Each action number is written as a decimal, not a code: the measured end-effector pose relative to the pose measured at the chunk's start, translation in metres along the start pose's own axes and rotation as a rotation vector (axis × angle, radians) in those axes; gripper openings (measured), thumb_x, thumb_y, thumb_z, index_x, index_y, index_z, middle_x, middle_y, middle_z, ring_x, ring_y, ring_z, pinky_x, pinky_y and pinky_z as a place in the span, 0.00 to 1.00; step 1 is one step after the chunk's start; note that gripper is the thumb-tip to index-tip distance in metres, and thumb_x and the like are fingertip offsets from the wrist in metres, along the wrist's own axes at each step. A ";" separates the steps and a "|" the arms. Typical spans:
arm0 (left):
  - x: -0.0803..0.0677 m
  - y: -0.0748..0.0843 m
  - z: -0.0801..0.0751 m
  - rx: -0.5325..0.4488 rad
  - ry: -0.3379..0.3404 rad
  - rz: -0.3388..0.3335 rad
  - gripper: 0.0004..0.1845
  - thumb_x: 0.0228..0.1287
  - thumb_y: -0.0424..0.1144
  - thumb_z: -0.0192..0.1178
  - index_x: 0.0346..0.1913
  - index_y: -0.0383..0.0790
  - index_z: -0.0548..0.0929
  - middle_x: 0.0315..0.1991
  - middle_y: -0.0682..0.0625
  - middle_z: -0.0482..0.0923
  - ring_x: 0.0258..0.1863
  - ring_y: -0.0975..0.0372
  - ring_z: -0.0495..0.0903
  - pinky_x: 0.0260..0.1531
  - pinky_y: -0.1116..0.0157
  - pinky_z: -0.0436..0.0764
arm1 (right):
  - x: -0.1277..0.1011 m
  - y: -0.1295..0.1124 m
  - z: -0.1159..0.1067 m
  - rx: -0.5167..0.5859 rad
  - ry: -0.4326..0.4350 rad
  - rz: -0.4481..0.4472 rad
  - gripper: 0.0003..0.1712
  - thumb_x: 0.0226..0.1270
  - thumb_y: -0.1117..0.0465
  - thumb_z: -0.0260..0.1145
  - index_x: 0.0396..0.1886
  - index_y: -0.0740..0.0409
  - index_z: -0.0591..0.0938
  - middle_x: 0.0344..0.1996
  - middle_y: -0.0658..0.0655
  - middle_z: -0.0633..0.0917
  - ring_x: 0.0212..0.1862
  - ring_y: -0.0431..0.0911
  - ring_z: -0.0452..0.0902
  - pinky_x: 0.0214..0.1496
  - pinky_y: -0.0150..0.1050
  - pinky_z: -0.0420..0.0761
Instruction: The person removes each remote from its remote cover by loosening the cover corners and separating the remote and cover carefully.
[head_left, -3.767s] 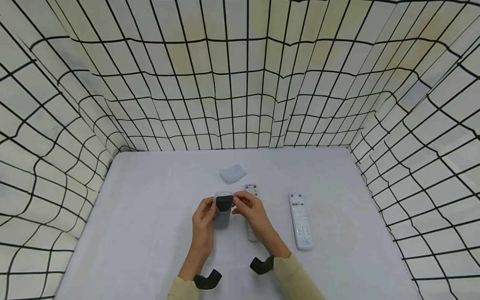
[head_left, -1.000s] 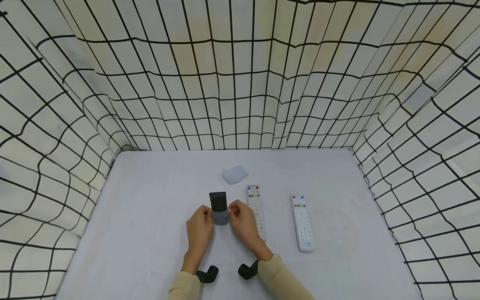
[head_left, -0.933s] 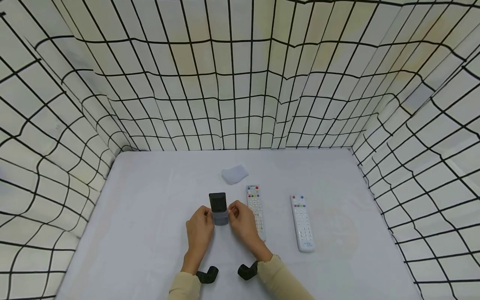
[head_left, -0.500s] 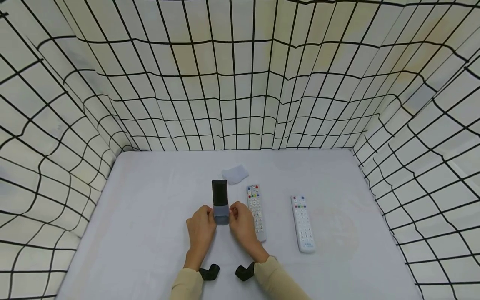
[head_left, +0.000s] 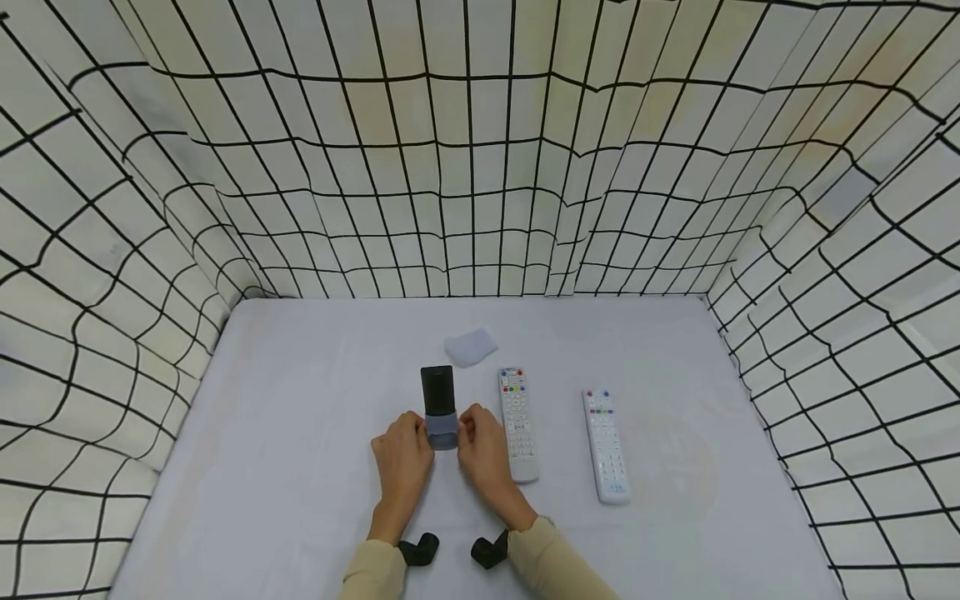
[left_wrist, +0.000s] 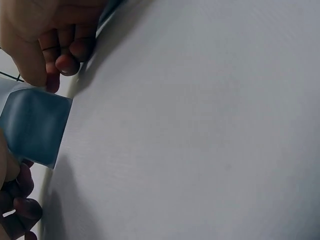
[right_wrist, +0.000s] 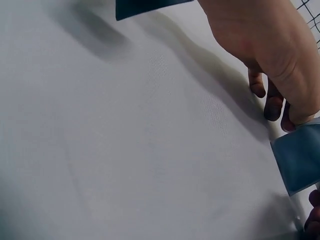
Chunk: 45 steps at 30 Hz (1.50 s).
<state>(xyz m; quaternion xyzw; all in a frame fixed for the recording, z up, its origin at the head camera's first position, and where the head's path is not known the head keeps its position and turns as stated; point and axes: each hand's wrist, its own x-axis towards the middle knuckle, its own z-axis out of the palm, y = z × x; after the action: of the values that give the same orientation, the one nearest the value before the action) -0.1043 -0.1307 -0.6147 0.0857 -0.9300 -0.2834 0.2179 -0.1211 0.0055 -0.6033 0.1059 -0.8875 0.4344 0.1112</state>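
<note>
Two hands of mine work together at the middle of the counter (head_left: 300, 417), slightly apart, with one small thing between them. It is a black slab (head_left: 438, 390) whose near end sits in a blue-grey sleeve (head_left: 441, 427); the far part sticks out bare, pointing away from me.

My left hand (head_left: 403, 457) pinches the left edge of the sleeve between thumb and fingers, and my right hand (head_left: 484, 457) pinches the right edge in the same way. On both hands the spare fingers curl in, off the sleeve. From the wrists I see the smooth underside of the sleeve and shadows on the white cloth; I cannot tell whether its near edge touches the counter.

Just right of my right hand lies a white remote (head_left: 518, 425) with coloured buttons at its far end; whether the hand brushes it I cannot tell. Farther right, well apart from my hands, a second remote (head_left: 606, 446) lies at a slight slant, its far end leaning left. Beyond the slab, a little to the right, a pale folded piece (head_left: 470, 347) rests near the first remote's far end. Cream sleeve cuffs (head_left: 375, 571) cover my forearms, and a black fitting (head_left: 420, 550) juts inward from each wrist.
</note>
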 end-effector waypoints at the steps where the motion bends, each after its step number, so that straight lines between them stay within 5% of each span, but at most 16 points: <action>1: -0.001 0.001 0.000 0.001 -0.009 -0.002 0.06 0.65 0.28 0.64 0.30 0.37 0.80 0.26 0.42 0.82 0.29 0.46 0.83 0.33 0.48 0.71 | -0.001 0.000 0.000 -0.007 0.012 -0.005 0.08 0.64 0.73 0.69 0.33 0.58 0.79 0.26 0.54 0.80 0.29 0.41 0.73 0.32 0.31 0.73; 11: -0.004 0.005 -0.001 0.018 -0.052 0.001 0.08 0.65 0.27 0.64 0.29 0.38 0.78 0.26 0.43 0.79 0.29 0.47 0.79 0.37 0.50 0.68 | -0.003 0.004 -0.002 -0.024 -0.008 -0.021 0.08 0.65 0.72 0.70 0.33 0.58 0.79 0.25 0.53 0.80 0.28 0.40 0.72 0.31 0.30 0.72; 19: -0.001 0.008 -0.004 0.010 -0.041 0.014 0.09 0.65 0.25 0.63 0.30 0.38 0.77 0.26 0.43 0.80 0.28 0.47 0.81 0.35 0.49 0.72 | 0.005 0.003 -0.011 0.035 -0.102 0.094 0.02 0.68 0.69 0.70 0.36 0.59 0.86 0.28 0.53 0.85 0.28 0.37 0.75 0.31 0.29 0.75; 24: -0.002 0.011 -0.010 0.041 -0.076 -0.001 0.09 0.65 0.25 0.63 0.29 0.38 0.77 0.26 0.43 0.80 0.29 0.47 0.80 0.39 0.48 0.73 | 0.003 -0.007 -0.016 0.075 -0.083 0.040 0.13 0.64 0.73 0.69 0.47 0.61 0.86 0.39 0.57 0.89 0.39 0.47 0.84 0.43 0.37 0.84; 28: 0.000 0.013 -0.014 0.049 -0.108 -0.002 0.08 0.69 0.27 0.62 0.31 0.38 0.79 0.27 0.42 0.81 0.31 0.47 0.80 0.42 0.47 0.73 | 0.005 -0.017 -0.025 0.177 -0.085 -0.012 0.24 0.62 0.79 0.64 0.58 0.62 0.82 0.52 0.60 0.89 0.54 0.52 0.86 0.55 0.44 0.86; 33: 0.004 0.016 -0.019 0.058 -0.142 -0.013 0.06 0.71 0.30 0.62 0.33 0.37 0.82 0.28 0.43 0.83 0.32 0.47 0.80 0.45 0.47 0.72 | 0.010 -0.029 -0.042 0.383 -0.192 -0.034 0.32 0.65 0.78 0.61 0.69 0.59 0.75 0.62 0.60 0.84 0.63 0.53 0.82 0.67 0.48 0.81; 39: 0.012 0.018 -0.026 -0.019 -0.242 -0.074 0.08 0.74 0.35 0.63 0.34 0.38 0.85 0.28 0.46 0.84 0.31 0.52 0.79 0.45 0.48 0.72 | 0.018 -0.029 -0.056 0.521 -0.213 0.021 0.25 0.73 0.62 0.70 0.67 0.54 0.75 0.59 0.58 0.86 0.59 0.52 0.85 0.66 0.51 0.81; 45: 0.021 0.023 -0.039 -0.203 -0.358 -0.142 0.10 0.77 0.38 0.61 0.36 0.38 0.86 0.26 0.48 0.81 0.28 0.60 0.74 0.34 0.61 0.71 | 0.026 -0.019 -0.067 0.612 -0.153 0.113 0.24 0.74 0.62 0.70 0.65 0.62 0.76 0.56 0.65 0.87 0.58 0.51 0.87 0.59 0.35 0.84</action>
<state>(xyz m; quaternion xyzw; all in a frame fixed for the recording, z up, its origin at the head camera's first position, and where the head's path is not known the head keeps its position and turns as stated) -0.1058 -0.1365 -0.5654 0.0771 -0.9122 -0.4008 0.0363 -0.1338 0.0450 -0.5416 0.1174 -0.7260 0.6774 -0.0170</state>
